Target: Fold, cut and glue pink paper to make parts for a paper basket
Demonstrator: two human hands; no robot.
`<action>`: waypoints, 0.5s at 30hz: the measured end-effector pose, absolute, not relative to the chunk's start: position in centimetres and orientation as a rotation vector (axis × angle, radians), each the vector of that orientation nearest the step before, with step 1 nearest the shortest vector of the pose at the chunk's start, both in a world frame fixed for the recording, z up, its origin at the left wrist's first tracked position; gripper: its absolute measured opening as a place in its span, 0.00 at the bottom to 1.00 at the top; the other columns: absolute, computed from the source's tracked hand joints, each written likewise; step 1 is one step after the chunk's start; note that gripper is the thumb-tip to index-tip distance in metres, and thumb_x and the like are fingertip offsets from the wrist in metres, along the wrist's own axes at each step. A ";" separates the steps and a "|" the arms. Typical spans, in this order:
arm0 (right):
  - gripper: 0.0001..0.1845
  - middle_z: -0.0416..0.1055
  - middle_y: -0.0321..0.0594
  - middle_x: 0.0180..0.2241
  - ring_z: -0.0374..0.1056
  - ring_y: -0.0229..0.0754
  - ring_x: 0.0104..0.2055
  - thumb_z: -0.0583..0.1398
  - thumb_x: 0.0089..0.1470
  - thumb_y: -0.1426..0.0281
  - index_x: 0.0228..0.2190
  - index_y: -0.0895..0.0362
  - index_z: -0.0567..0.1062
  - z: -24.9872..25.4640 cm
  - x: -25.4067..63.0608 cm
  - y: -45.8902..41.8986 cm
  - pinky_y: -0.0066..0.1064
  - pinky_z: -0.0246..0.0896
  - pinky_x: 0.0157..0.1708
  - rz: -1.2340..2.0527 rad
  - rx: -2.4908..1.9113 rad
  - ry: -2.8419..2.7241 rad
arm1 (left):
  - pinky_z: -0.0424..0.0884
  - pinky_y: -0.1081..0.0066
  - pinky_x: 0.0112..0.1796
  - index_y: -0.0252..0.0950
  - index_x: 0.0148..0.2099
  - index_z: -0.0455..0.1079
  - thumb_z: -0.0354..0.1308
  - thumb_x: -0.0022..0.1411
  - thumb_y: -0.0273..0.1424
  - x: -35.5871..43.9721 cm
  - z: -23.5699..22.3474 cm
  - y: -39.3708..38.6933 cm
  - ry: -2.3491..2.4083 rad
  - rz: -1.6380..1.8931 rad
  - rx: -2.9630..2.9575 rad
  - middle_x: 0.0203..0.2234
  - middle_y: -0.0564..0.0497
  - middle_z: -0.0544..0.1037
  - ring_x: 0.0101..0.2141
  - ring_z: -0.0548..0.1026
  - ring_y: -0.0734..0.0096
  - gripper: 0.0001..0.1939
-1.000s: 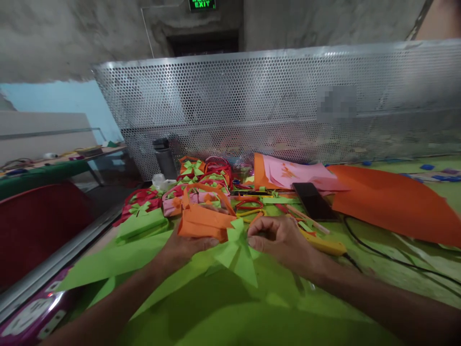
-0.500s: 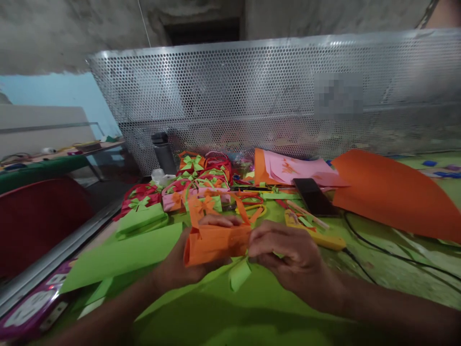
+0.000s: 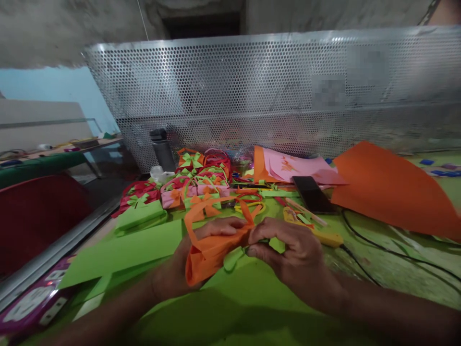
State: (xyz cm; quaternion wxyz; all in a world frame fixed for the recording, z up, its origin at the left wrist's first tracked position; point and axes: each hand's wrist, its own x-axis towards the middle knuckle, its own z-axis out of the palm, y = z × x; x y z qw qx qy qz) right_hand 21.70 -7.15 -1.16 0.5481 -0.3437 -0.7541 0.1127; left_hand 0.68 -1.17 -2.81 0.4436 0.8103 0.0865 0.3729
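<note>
My left hand (image 3: 187,262) is wrapped round a small orange paper basket (image 3: 211,252) with a looped orange handle, tilted on its side above a green sheet. My right hand (image 3: 288,252) pinches a green paper bow piece (image 3: 233,257) against the basket's right end, thumb and fingers pressed together. Both forearms reach in from the bottom of the view. Part of the bow is hidden behind my right fingers.
Several finished paper baskets (image 3: 196,185) in red, pink and orange crowd the back. A black phone (image 3: 312,194), a yellow glue gun (image 3: 319,233) with black cable, an orange sheet (image 3: 392,192), pink paper (image 3: 295,168) and a dark bottle (image 3: 160,149) lie before a perforated metal screen (image 3: 252,91).
The orange basket has been lifted and tipped over on its side in my left hand. The green bow, earlier spread flat below, is now pressed to the basket's end by my right hand.
</note>
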 end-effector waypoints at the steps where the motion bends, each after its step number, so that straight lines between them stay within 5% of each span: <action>1: 0.06 0.74 0.33 0.26 0.70 0.36 0.28 0.64 0.51 0.76 0.29 0.54 0.72 -1.1 21.7 -7.1 0.26 0.63 0.30 0.265 -0.820 -1.771 | 0.59 0.56 0.55 0.45 0.56 0.64 0.58 0.62 0.39 0.7 -2.8 -1.2 0.210 0.919 1.997 0.56 0.45 0.65 0.57 0.62 0.50 0.21; 15: 0.08 0.71 0.33 0.25 0.67 0.33 0.27 0.61 0.48 0.82 0.26 0.57 0.70 -0.8 21.3 -7.6 0.23 0.60 0.28 0.349 -0.902 -1.740 | 0.62 0.57 0.53 0.44 0.55 0.65 0.61 0.59 0.33 0.7 -3.5 -1.6 0.296 0.906 1.946 0.57 0.46 0.65 0.56 0.63 0.52 0.21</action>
